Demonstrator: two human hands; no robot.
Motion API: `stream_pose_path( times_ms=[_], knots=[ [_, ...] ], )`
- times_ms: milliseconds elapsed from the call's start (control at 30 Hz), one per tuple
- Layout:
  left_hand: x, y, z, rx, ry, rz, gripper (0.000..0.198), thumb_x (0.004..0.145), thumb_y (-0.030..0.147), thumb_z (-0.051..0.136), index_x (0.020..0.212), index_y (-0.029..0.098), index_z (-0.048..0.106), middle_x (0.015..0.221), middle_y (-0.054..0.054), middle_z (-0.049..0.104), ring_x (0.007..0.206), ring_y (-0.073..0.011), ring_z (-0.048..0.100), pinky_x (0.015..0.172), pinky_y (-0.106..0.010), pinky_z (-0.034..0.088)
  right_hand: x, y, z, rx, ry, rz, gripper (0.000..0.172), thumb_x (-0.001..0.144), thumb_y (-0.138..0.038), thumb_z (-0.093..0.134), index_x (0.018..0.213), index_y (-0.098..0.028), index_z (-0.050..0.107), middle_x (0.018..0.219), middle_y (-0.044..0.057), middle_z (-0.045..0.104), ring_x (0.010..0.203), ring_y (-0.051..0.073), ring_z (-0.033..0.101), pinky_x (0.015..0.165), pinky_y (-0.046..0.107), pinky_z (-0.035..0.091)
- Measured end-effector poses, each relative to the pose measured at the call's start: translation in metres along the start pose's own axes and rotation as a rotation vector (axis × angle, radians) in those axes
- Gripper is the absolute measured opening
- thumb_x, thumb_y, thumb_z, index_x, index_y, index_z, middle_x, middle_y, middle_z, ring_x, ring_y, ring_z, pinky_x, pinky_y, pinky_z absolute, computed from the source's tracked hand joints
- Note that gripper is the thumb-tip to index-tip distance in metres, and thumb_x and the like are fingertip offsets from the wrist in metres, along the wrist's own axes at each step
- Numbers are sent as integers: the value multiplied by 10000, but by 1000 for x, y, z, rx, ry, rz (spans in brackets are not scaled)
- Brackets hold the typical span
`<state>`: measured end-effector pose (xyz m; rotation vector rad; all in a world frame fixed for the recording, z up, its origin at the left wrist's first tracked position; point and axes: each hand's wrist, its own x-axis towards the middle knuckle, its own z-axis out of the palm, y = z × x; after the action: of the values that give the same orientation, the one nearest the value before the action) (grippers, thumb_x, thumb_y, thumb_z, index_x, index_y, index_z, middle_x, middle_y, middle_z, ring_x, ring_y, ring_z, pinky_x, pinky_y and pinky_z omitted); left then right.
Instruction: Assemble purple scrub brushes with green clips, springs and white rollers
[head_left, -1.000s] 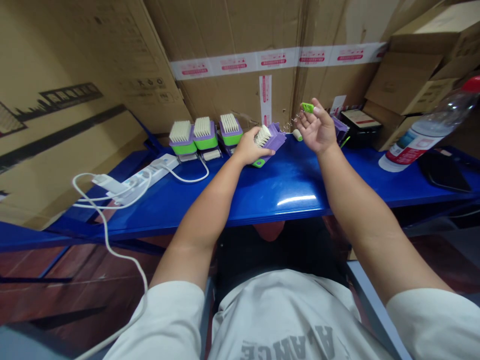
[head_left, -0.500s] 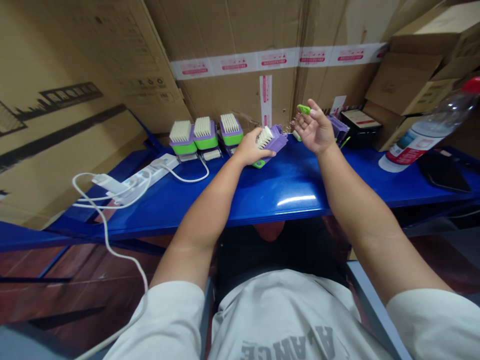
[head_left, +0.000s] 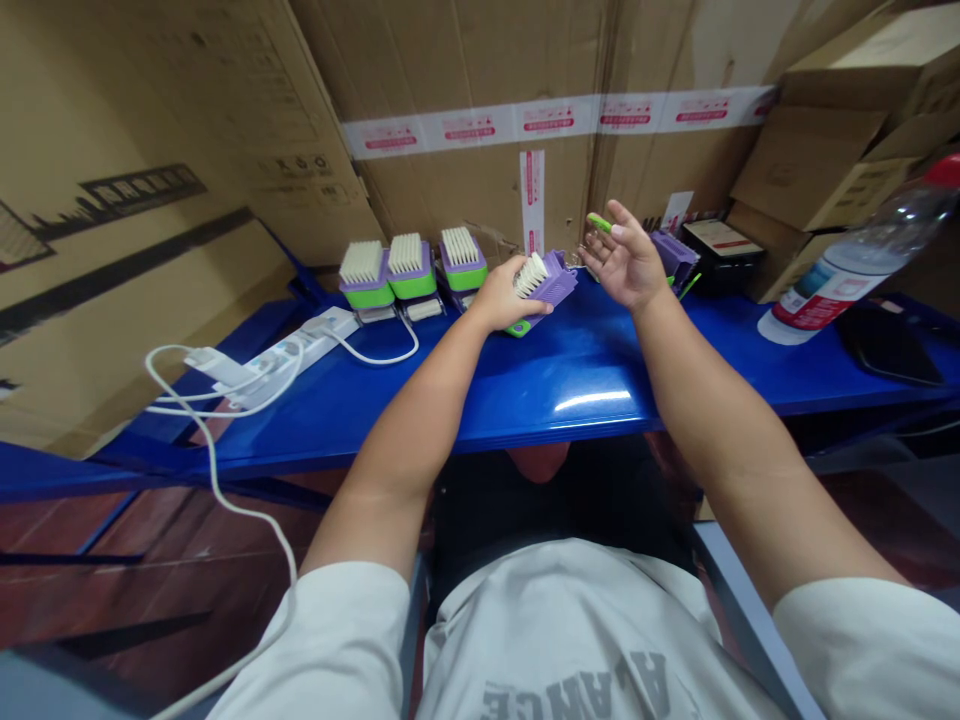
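My left hand [head_left: 499, 298] is wrapped round a purple brush [head_left: 556, 280] with white bristles and a green part showing below; the brush is tilted over the table. To its right, my right hand [head_left: 631, 265] is raised, palm partly turned up, pinching a small flat green piece [head_left: 598, 223] at its fingertips. The two hands are apart. Farther left stand three purple-and-green brush heads [head_left: 367, 292] with white bristles pointing up. Behind my right wrist are purple parts [head_left: 677, 258] with a thin green strip beside them.
A white power strip [head_left: 285, 352] with cables lies on the left of the blue table [head_left: 525, 390]. At the right are a black box [head_left: 724, 258], a water bottle [head_left: 825, 280] with a red cap and a dark phone-like object [head_left: 889, 345]. Large cardboard boxes [head_left: 465, 60] stand behind.
My right hand has moved slightly left and down, and the green piece in its fingers has turned to show more of its edge. My left hand and the brush stay nearly still.
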<state>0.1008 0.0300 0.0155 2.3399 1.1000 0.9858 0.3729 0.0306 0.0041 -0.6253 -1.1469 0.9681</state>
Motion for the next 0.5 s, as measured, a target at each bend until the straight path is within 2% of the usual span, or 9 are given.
stream_pose_path(
  times_ms=[167, 367, 500],
  knots=[
    [0, -1, 1, 0, 6, 0, 727, 695, 249, 1017, 1362, 193, 735, 1375, -90, 830, 1324, -371, 765, 1224, -485, 588, 1, 1, -2, -67, -42, 22, 766, 666, -658, 1029, 1307, -429, 679, 1557, -28, 791, 1562, 348, 695, 1312, 640, 586],
    [0, 1, 0, 6, -2, -2, 730, 700, 268, 1007, 1373, 192, 733, 1378, -91, 830, 1330, -376, 765, 1229, -496, 586, -2, 0, 6, -9, 18, 97, 860, 542, -572, 1084, 1293, -432, 690, 1513, -50, 819, 1549, 361, 704, 1353, 632, 554],
    [0, 0, 0, -3, -5, 2, 751, 705, 261, 1010, 1398, 178, 732, 1405, -105, 828, 1337, -377, 773, 1236, -494, 585, -3, 1, 9, -16, 19, 104, 859, 548, -546, 1082, 1302, -411, 692, 1530, -37, 815, 1525, 345, 728, 1333, 618, 573]
  ],
)
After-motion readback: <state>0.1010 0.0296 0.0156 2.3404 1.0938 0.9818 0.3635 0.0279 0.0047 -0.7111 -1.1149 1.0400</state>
